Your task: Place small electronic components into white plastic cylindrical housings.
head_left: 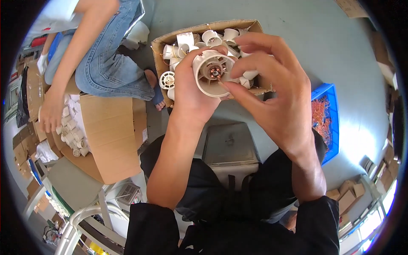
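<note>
My left hand (191, 85) is wrapped round a white plastic cup-shaped housing (199, 81), its round mouth tilted up toward me. Inside the housing sits a small copper-wound motor core (215, 72) with a dark centre. My right hand (276, 85) is curved at the housing's right side, fingers apart. Its thumb tip is at the lower right rim, and its index fingertip is bent close to the opening. I make out nothing held in that hand. Behind both hands stands a cardboard box (158, 63) full of similar white housings (185, 39), some with thin wires.
A blue tray (335, 123) of copper-wound parts (321, 112) stands at right. Between my knees is a dark-topped stool or box (230, 142). At left, another person's hand (51, 110) hangs over an open carton (111, 136) of small white plastic parts (73, 136).
</note>
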Tool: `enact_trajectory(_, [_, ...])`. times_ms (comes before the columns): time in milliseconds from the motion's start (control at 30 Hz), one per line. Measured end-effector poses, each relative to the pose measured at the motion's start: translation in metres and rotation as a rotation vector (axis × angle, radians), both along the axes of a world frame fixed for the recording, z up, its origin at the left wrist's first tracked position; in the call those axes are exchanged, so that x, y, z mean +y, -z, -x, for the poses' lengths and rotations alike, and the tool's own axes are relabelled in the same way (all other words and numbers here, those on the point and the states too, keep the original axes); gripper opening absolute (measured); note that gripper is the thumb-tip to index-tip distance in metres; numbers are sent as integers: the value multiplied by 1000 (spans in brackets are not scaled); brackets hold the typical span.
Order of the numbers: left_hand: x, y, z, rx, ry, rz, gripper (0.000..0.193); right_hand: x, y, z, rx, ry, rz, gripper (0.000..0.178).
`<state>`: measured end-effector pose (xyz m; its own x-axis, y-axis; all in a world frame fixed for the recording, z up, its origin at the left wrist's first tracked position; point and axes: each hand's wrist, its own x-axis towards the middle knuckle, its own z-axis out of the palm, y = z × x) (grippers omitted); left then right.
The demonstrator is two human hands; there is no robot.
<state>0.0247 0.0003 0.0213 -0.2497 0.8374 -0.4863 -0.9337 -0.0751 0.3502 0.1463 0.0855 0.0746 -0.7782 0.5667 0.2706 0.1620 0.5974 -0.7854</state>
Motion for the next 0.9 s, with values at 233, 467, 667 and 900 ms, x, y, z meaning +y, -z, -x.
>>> enact_trajectory(233, [3, 13, -3, 65, -30, 3, 31, -5, 8, 3, -139, -25, -158, 27])
enact_trajectory(467, [1, 0, -9, -25, -40, -9, 31, -7, 7, 6, -122, 43, -170, 20])
enact_trajectory(667, [-2, -3, -7, -5, -39, 24, 30, -15, 7, 9, -74, 54, -117, 21])
enact_trajectory(900, [-4, -2, -7, 38, -49, 28, 30, -18, 8, 11, -51, 58, -91, 19])
